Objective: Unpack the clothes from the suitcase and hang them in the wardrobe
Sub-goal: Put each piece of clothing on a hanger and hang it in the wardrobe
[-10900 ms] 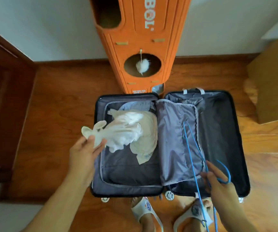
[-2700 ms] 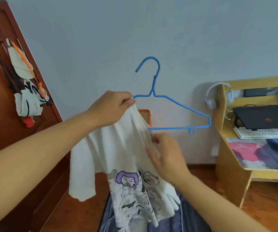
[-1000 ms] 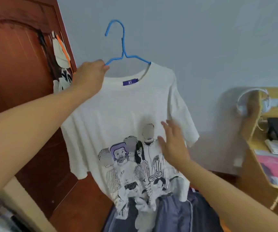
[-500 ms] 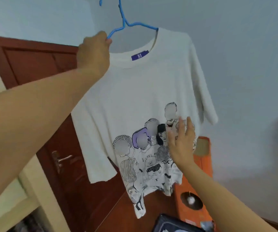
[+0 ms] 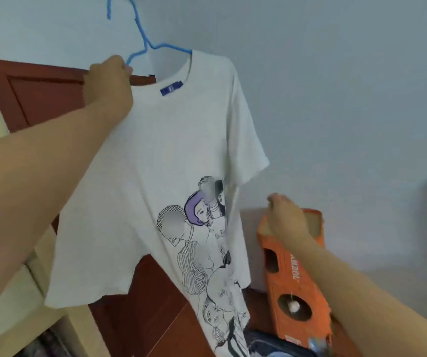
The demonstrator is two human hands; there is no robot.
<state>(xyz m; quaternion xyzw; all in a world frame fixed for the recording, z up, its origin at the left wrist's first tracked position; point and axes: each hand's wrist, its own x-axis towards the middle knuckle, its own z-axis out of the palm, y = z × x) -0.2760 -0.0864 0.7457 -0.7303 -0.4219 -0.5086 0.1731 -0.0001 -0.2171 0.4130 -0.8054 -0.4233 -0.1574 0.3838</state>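
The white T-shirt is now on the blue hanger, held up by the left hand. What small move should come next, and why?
Probably carry the hanger toward the wardrobe and look for its rail. The T-shirt already sits on the hanger, the left hand grips it at one shoulder, and the hook is free above. The right hand is off the cloth, apart from it. No rail is in view yet.

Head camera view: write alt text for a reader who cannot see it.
A left hand holds up a blue hanger carrying a white T-shirt printed with drawn faces, in front of a reddish-brown wooden door. The right hand is off the shirt, fingers loosely curled, in front of an orange cardboard tower.
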